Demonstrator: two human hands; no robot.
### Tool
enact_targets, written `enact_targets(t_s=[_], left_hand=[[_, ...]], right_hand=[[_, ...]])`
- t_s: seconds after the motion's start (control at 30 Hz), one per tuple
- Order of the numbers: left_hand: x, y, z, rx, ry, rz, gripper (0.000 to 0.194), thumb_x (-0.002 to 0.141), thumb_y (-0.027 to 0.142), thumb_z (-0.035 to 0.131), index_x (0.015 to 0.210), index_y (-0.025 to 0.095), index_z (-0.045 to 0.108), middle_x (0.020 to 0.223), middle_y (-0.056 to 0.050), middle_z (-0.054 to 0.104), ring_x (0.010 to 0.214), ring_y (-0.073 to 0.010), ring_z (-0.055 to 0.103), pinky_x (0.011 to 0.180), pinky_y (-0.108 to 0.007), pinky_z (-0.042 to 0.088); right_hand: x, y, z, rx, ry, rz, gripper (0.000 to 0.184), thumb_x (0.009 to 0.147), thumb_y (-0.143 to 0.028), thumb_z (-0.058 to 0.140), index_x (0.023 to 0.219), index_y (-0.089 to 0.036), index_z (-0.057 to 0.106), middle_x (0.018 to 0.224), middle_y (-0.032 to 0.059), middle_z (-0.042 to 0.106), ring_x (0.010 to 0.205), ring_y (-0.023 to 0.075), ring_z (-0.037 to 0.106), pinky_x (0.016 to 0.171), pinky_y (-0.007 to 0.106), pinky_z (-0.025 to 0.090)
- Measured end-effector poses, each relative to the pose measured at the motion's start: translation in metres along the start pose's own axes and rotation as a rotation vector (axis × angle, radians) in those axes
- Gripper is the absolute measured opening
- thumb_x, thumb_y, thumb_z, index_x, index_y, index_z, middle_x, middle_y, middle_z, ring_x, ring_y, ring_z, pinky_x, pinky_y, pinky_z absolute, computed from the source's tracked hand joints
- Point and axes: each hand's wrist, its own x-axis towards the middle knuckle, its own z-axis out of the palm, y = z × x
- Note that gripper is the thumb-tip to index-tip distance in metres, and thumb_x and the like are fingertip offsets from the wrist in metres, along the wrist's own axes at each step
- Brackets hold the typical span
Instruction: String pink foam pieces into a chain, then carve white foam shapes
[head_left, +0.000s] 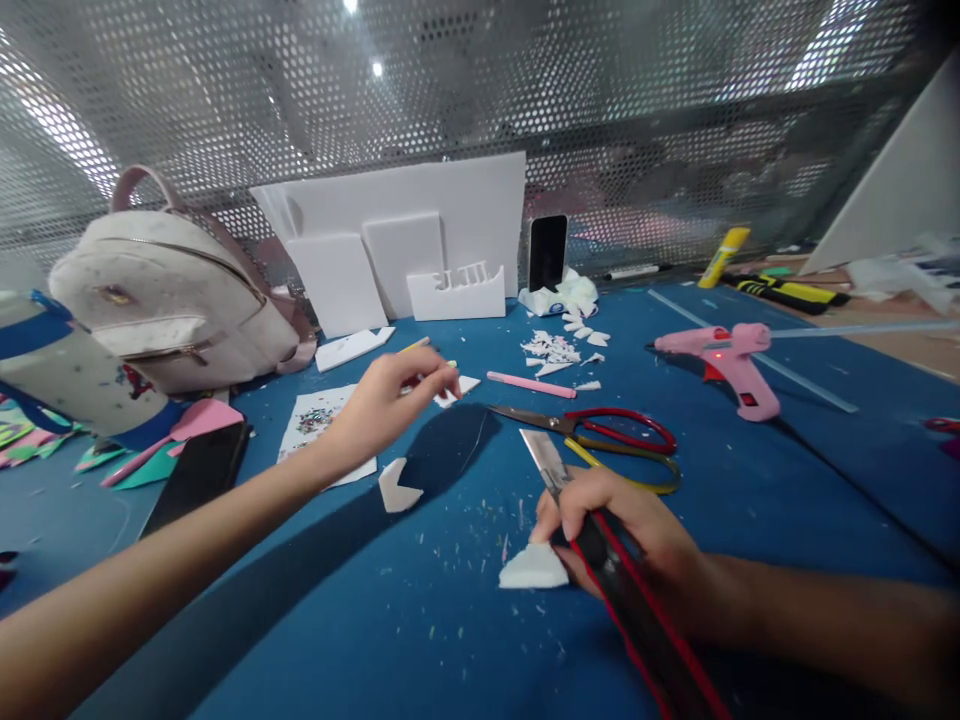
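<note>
My right hand (622,515) is wrapped round a black and red utility knife (622,590), its wide blade pointing up and away from me. Under the same fingers, a small white foam piece (534,568) is pinched near the table. My left hand (390,395) is stretched forward over the table, thumb and forefinger drawn together; whatever may be between them is hidden. By its fingertips is a white foam scrap (457,390). Nearer me lies a notched white foam piece (400,487). Scissors (615,430) with red and yellow handles rest beyond the knife blade.
A pink glue gun (724,360) lies at right with its cord. Behind are white foam boards (480,210), a phone (547,252), foam scraps (551,348) and a pink pen (531,385). A backpack (172,290), tumbler (82,370) and dark phone (196,475) occupy the left.
</note>
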Motion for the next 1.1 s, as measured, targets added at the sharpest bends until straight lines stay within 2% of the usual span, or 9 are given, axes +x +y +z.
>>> enact_targets(t_s=[0.1,0.2,0.33,0.47,0.6,0.73,0.87,1.0,1.1], left_hand=[[-0.049,0.009,-0.002,-0.074,-0.104,-0.053,0.021,0.1,0.018,0.048,0.104,0.02,0.068,0.095,-0.003,0.07,0.084,-0.0143,0.065,0.074,-0.027,0.052],[-0.08,0.005,-0.005,0.047,-0.177,0.004,0.023,0.1,0.017,0.05,0.12,0.024,0.061,0.114,-0.005,0.067,0.101,-0.0187,0.064,0.088,-0.035,0.052],[-0.099,-0.017,-0.012,0.316,-0.242,-0.049,0.05,0.09,0.035,0.07,0.135,0.024,0.05,0.133,-0.012,0.06,0.121,-0.0325,0.056,0.101,-0.054,0.045],[-0.105,-0.034,-0.011,0.27,-0.249,-0.094,0.055,0.088,0.035,0.071,0.137,0.025,0.048,0.134,-0.012,0.061,0.122,-0.0327,0.057,0.103,-0.055,0.044],[-0.102,-0.034,-0.015,0.034,-0.181,-0.188,0.054,0.087,0.031,0.069,0.137,0.029,0.048,0.128,-0.009,0.063,0.118,-0.029,0.058,0.104,-0.052,0.044],[-0.098,-0.029,-0.028,-0.624,-0.139,-0.376,0.053,0.087,0.034,0.069,0.136,0.027,0.049,0.125,-0.009,0.064,0.11,-0.0255,0.064,0.101,-0.046,0.049],[-0.103,-0.016,-0.036,-1.156,-0.083,-0.585,0.053,0.084,0.042,0.071,0.133,0.024,0.059,0.127,-0.012,0.067,0.117,-0.03,0.065,0.105,-0.046,0.048],[-0.112,-0.007,-0.035,-1.11,-0.09,-0.555,0.057,0.077,0.035,0.079,0.131,0.03,0.063,0.129,-0.01,0.065,0.124,-0.0336,0.06,0.109,-0.048,0.043],[-0.117,-0.005,-0.032,-1.012,-0.106,-0.459,0.061,0.073,0.036,0.084,0.13,0.036,0.063,0.129,-0.008,0.063,0.124,-0.0343,0.059,0.105,-0.048,0.044]], right_hand=[[0.006,0.0,0.004,-0.004,0.01,0.196,0.025,0.087,-0.01,0.064,0.099,-0.027,0.049,0.09,-0.0026,0.062,0.067,0.01,0.06,0.059,0.021,0.048],[0.014,-0.002,0.006,-0.092,0.032,0.298,0.027,0.084,-0.016,0.071,0.095,-0.025,0.048,0.084,-0.0041,0.056,0.062,0.009,0.053,0.056,0.021,0.043],[0.022,-0.003,0.008,-0.092,-0.004,0.352,0.024,0.087,-0.024,0.07,0.096,-0.024,0.047,0.08,-0.0051,0.053,0.057,0.0085,0.046,0.053,0.021,0.04],[0.024,-0.007,0.009,-0.126,-0.041,0.37,0.02,0.09,-0.026,0.067,0.098,-0.024,0.049,0.083,-0.003,0.055,0.063,0.0113,0.051,0.057,0.023,0.043],[0.026,-0.012,0.011,-0.143,-0.146,0.411,0.018,0.091,-0.025,0.065,0.097,-0.023,0.049,0.079,-0.0031,0.058,0.06,0.0106,0.05,0.054,0.022,0.04],[0.03,-0.012,0.015,-0.185,-0.26,0.383,0.019,0.09,-0.027,0.065,0.099,-0.022,0.049,0.078,-0.0034,0.06,0.058,0.0097,0.05,0.053,0.022,0.038],[0.041,-0.01,0.025,-0.225,-0.292,0.29,0.02,0.09,-0.03,0.065,0.101,-0.023,0.051,0.078,-0.0045,0.062,0.058,0.0098,0.054,0.055,0.022,0.038],[0.056,-0.015,0.032,-0.281,-0.3,0.2,0.026,0.086,-0.03,0.072,0.104,-0.022,0.055,0.094,0.0002,0.066,0.079,0.0156,0.063,0.069,0.027,0.045],[0.065,-0.022,0.03,-0.23,-0.202,0.22,0.025,0.087,-0.031,0.071,0.103,-0.021,0.054,0.098,0.0027,0.066,0.083,0.0169,0.064,0.073,0.029,0.048]])
